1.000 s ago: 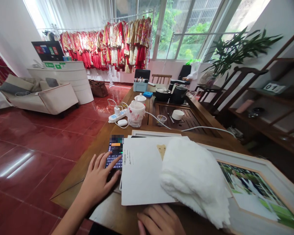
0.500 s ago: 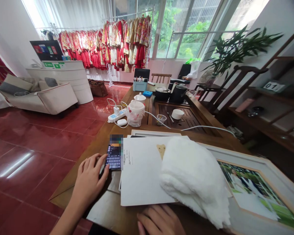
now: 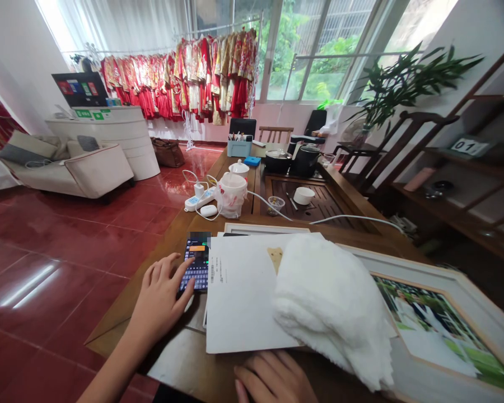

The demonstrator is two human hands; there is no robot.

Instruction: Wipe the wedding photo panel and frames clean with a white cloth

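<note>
My left hand [image 3: 162, 294] is open, its fingers spread over the left side of a smartphone [image 3: 198, 268] that lies on the wooden table. The phone's lit screen shows a keyboard, and my index finger and thumb are at it. At the table's near edge rests my right hand [image 3: 275, 378], fingers loosely stretched, holding nothing that I can see. Just beyond it lies a flat white board [image 3: 243, 302] with a barcode label. A folded white towel [image 3: 330, 302] is heaped on the board's right part.
A framed wedding photo [image 3: 437, 324] lies at the right. Farther back are a power strip [image 3: 193, 201], a bagged white tub [image 3: 232, 196], a small white cup [image 3: 304, 195] and a black kettle [image 3: 306, 161]. A white cable [image 3: 348, 218] crosses the table.
My left hand has shifted slightly right and up, and its index finger now reaches farther over the phone's screen. My right hand stays where it was.
</note>
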